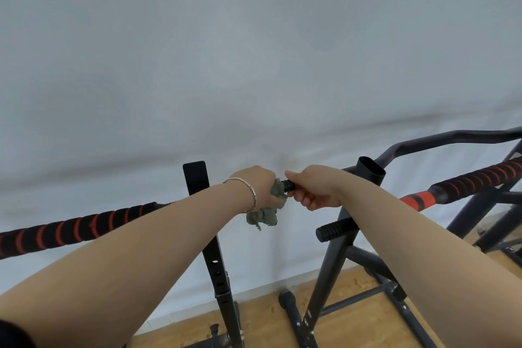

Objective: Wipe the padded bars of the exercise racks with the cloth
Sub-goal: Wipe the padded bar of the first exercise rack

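head view, looking forward and slightly down, and both bare arms are stretched out in front of a pale wall (254,51). left hand (261,189), thin bracelet (252,195) on the wrist, has its fingers curled round a grey-green cloth (265,216); part of the cloth is bunched in the fist and the rest hangs below it. right hand (313,192) is wrapped around a black ribbed bar end (288,185), thumb on top, and the cloth is pushed right up against that tip. so both hands are closed, one holding the cloth, one holding the bar end, and they sit just beside each other in the middle of the shot.

off to the left, a padded bar (70,230) in black with red spiral stripes runs up toward the left forearm and slips behind it. on the right, a second striped bar (480,178) comes in from the edge, with a red-orange section (418,198) before it goes behind the right forearm. which of the two the ribbed tip belongs to, i cannot tell; the arms cover the join.

between the arms stands a black upright post (196,178) with holes down its length, and to the right a black frame with an open oval tube top (371,171) and a short ribbed handle (336,230). wooden floor (353,285) below.
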A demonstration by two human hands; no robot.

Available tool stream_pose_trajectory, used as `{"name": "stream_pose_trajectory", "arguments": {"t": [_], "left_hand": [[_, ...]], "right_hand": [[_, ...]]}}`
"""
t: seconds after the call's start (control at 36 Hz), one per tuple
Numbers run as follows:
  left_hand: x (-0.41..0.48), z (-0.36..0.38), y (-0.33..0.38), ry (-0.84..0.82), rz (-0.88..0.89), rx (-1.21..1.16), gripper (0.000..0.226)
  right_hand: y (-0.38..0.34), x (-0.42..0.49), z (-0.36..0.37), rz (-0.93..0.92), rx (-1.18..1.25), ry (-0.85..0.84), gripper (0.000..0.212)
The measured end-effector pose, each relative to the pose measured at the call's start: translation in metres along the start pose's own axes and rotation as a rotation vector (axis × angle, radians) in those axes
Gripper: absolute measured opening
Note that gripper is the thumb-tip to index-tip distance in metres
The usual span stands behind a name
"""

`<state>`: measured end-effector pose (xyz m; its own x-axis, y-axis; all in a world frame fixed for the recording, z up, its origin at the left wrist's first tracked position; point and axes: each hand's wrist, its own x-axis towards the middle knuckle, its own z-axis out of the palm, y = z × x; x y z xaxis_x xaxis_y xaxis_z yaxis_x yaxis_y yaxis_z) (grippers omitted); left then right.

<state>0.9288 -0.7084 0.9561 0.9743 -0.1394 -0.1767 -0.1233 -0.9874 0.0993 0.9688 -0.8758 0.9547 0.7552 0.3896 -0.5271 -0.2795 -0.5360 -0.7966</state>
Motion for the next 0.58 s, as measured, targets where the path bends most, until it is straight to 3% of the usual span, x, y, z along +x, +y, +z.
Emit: {"name": "stream_pose_trajectory", "arguments": {"t": [0.08,0.22,0.44,0.58], "left_hand": [[0.002,0.001,-0.002,0.009,-0.006,-0.013,0.031],[0.006,0.001,-0.005,0.002,-0.009,-0.020,0.029],[0.009,0.001,0.004,0.018,0.009,-0.055,0.032],[0.009,-0.003,0.006,0.030,0.040,-0.040,0.034]], "right_hand": [[0.000,0.001,0.000,-0.032,-0.064,0.037,0.048],[0.003,-0.001,-0.010,-0.092,0.012,-0.043,0.026],[-0.001,-0.003,0.005,-0.003,-0.107,0.071,0.055],[-0.001,-0.008,-0.008,0.007,-0.065,0.200,0.059]]}}
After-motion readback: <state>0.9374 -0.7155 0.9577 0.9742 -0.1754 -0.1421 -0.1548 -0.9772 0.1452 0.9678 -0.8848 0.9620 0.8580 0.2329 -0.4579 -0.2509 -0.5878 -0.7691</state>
